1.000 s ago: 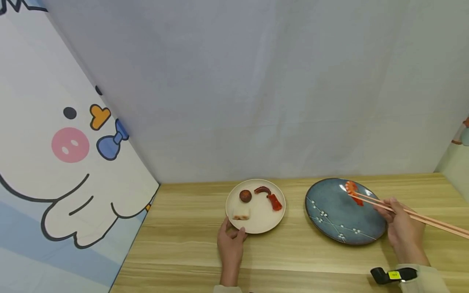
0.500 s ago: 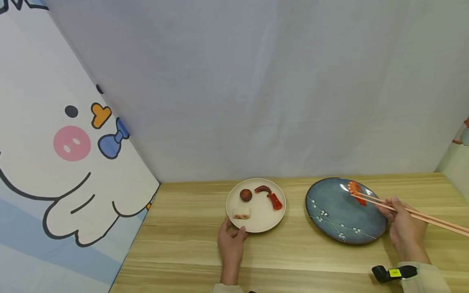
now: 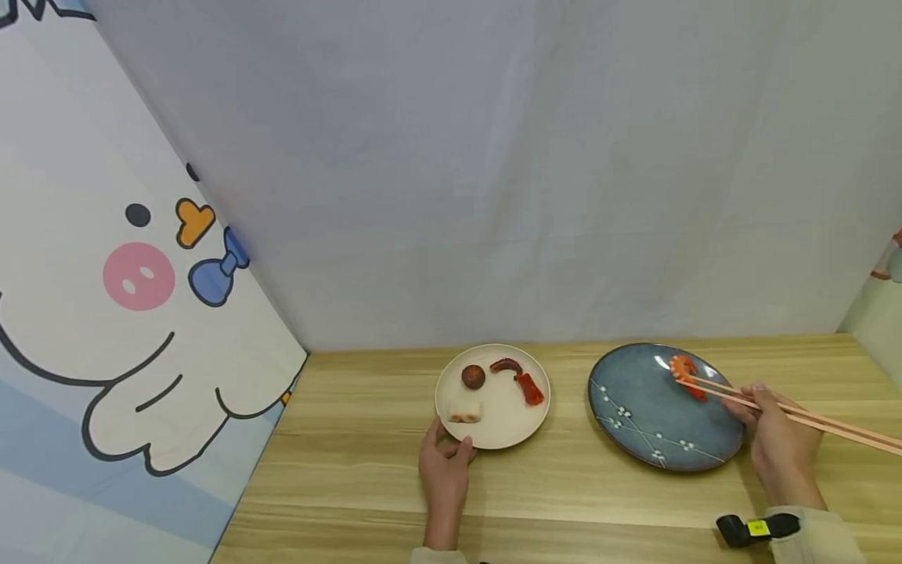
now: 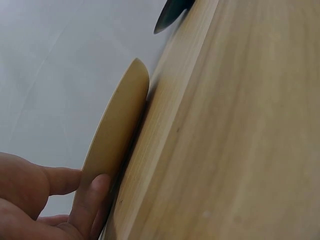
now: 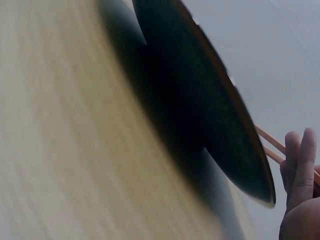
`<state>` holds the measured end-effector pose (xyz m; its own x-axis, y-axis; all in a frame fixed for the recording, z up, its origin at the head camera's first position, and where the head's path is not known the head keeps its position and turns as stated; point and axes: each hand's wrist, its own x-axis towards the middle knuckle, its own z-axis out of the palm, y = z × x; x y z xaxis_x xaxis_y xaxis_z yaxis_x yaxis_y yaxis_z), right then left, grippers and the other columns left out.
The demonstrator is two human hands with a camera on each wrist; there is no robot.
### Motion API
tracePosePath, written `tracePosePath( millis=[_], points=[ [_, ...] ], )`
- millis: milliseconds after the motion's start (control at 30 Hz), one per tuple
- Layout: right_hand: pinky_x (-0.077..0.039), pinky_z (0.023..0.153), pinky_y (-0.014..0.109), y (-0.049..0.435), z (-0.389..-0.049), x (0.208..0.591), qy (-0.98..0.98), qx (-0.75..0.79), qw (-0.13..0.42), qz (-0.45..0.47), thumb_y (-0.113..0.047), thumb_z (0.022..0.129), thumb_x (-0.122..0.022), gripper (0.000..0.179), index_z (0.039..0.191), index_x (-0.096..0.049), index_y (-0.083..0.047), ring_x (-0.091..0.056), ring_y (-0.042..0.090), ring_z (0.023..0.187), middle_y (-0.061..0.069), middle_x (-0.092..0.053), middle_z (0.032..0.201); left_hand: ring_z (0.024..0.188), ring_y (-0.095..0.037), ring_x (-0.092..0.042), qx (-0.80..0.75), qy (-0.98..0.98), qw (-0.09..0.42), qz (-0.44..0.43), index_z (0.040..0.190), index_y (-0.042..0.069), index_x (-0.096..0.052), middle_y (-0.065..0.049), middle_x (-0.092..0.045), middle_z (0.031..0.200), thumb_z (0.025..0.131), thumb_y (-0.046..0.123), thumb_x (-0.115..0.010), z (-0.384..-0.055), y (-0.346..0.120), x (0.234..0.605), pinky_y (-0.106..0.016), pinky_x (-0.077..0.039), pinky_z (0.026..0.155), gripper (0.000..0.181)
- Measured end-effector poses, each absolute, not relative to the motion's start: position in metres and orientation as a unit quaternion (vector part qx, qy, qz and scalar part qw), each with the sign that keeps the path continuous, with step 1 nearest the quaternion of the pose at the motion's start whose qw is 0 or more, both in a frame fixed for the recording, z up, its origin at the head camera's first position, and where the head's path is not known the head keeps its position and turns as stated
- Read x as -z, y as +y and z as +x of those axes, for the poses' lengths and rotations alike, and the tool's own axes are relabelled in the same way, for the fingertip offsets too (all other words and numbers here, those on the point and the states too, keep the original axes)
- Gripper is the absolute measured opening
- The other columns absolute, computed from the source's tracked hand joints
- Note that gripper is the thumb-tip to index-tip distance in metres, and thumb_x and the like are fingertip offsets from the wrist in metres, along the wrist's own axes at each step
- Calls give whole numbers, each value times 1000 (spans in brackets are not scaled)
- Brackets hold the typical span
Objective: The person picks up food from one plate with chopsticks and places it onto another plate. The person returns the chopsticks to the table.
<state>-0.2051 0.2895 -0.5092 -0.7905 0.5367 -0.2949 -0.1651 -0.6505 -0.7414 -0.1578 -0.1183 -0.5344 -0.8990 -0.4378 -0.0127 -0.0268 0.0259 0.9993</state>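
Note:
My left hand (image 3: 444, 479) grips the near left rim of a small cream plate (image 3: 503, 423), thumb and fingers at its edge. The left wrist view shows this plate (image 4: 112, 130) edge-on between them. On it lie a brown ball (image 3: 473, 377), a white block with browned edges (image 3: 464, 412) and a red piece (image 3: 528, 389) with a dark curled end. My right hand (image 3: 784, 442) holds a pair of wooden chopsticks (image 3: 835, 425). Their tips touch an orange-red shrimp (image 3: 682, 366) at the far right of a blue plate (image 3: 634, 407); whether they pinch it, I cannot tell.
Both plates stand side by side on a wood-grain table (image 3: 352, 454), with a gap between them. A grey curtain (image 3: 493, 196) hangs right behind the table. At the left is a cartoon-printed panel (image 3: 176, 368).
The chopstick tips and the shrimp have shifted slightly right and toward me on the blue plate. The left hand and the cream plate stay in place.

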Motion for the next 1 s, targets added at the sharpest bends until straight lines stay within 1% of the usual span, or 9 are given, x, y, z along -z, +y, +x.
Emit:
tracePosePath(
  millis=[333, 533, 1000],
  points=[
    [-65, 57, 22, 289, -206, 509, -396, -859, 196, -259, 0, 105, -59, 30, 82, -77, -5, -75, 15, 58, 7, -73, 75, 81, -28, -71, 677, -701, 153, 167, 151, -22, -37, -34, -56, 131, 91, -19, -68, -158, -118, 534, -26, -67, 68, 67],
    [-65, 57, 22, 288, -206, 510, -412, -852, 196, -258, 0, 105, -59, 30, 81, -77, -5, -75, 15, 58, 7, -74, 74, 80, -29, -72, 678, -699, 156, 165, 150, -22, -38, -34, -57, 130, 90, -18, -69, -157, -118, 534, -26, -67, 67, 67],
    [-65, 57, 22, 287, -205, 509, -428, -846, 198, -249, 0, 105, -60, 27, 84, -76, -5, -75, 16, 57, 7, -74, 74, 79, -26, -71, 678, -701, 155, 160, 151, -22, -37, -34, -56, 131, 91, -18, -69, -157, -119, 535, -25, -66, 67, 68]
  ],
)
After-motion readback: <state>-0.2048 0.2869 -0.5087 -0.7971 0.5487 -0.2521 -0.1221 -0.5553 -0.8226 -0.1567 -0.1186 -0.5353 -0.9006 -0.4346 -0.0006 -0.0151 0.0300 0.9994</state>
